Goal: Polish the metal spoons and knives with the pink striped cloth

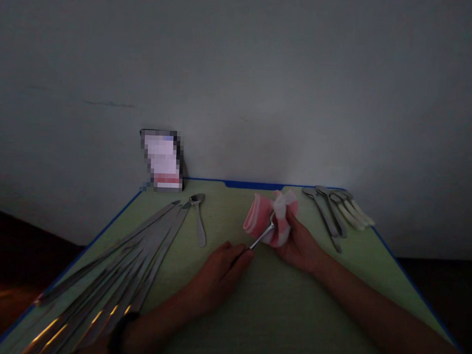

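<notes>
My left hand [231,264] is closed around the handle of a slim, spoon-like metal utensil [262,236], which points up and to the right. Its head goes into a pink and white cloth [257,215] and is mostly hidden there. My right hand [298,241] grips the bunched cloth around that end, thumb on top. Both hands are above the middle of the table [227,207]. A small metal spoon [199,225] lies to the left of the cloth. Close to my left forearm, several long flat metal pieces like knives [140,256] lie fanned out.
At the right back lie several metal spoons [327,214] and, beside them, several utensils with pale handles [353,212]. A phone [163,159], its screen blurred, leans on the grey wall [239,84] at the back left. Blue edging [255,185] borders the table.
</notes>
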The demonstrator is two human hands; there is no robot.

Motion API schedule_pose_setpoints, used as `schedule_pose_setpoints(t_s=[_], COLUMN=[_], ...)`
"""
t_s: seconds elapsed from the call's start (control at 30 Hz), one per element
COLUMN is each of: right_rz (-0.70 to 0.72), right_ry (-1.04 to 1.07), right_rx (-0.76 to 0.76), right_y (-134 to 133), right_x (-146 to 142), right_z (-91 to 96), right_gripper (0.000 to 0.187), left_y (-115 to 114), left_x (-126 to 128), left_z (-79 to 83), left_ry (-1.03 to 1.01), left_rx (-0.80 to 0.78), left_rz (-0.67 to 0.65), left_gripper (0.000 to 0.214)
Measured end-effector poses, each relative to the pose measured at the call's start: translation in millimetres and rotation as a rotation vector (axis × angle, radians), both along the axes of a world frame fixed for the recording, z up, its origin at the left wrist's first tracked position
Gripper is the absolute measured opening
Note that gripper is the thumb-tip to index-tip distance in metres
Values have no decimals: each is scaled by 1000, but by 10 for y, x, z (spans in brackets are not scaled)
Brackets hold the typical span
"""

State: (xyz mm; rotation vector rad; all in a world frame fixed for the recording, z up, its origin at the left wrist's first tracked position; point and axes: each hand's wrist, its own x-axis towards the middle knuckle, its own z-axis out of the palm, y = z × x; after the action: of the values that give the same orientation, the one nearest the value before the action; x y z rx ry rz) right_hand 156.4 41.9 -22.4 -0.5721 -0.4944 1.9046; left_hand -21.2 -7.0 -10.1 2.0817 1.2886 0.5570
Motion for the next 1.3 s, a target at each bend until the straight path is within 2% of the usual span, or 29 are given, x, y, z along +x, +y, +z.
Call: schedule_pose_setpoints(t_s=[0.1,0.33,0.43,0.57,0.77,0.87,1.03,1.13,1.3], right_rz=[-30,-93,-109,-139,-209,-192,-116,-69,-37], right_ry=[-77,-414,-390,-300,-242,-230,-175,-246,-447], right_rx=[25,187,191,97,42,29,16,42,174], right_y=[-67,-238,-244,-185,-11,56,89,76,41], right_x=[-71,-158,-185,-191,-48,1,38,101,174], right_z=[-39,-163,-168,-86,-77,-130,-144,-113,-46], right_gripper=[28,22,22,26,29,30,29,25,26], left_y=[13,11,7,-7,-21,-45,-132,-160,-158], left_x=[12,65,61,51,43,9,-34,-12,7], left_z=[-21,-53,-28,-19,-30,52,161,141,82], left_ry=[-10,83,78,115,211,160,33,120,245], left_rx=[-2,156,161,131,135,61,-35,-2,84], left_rz=[25,-110,-124,-94,-103,-156,-334,-313,-289], left_gripper=[35,28,27,29,33,33,26,26,27])
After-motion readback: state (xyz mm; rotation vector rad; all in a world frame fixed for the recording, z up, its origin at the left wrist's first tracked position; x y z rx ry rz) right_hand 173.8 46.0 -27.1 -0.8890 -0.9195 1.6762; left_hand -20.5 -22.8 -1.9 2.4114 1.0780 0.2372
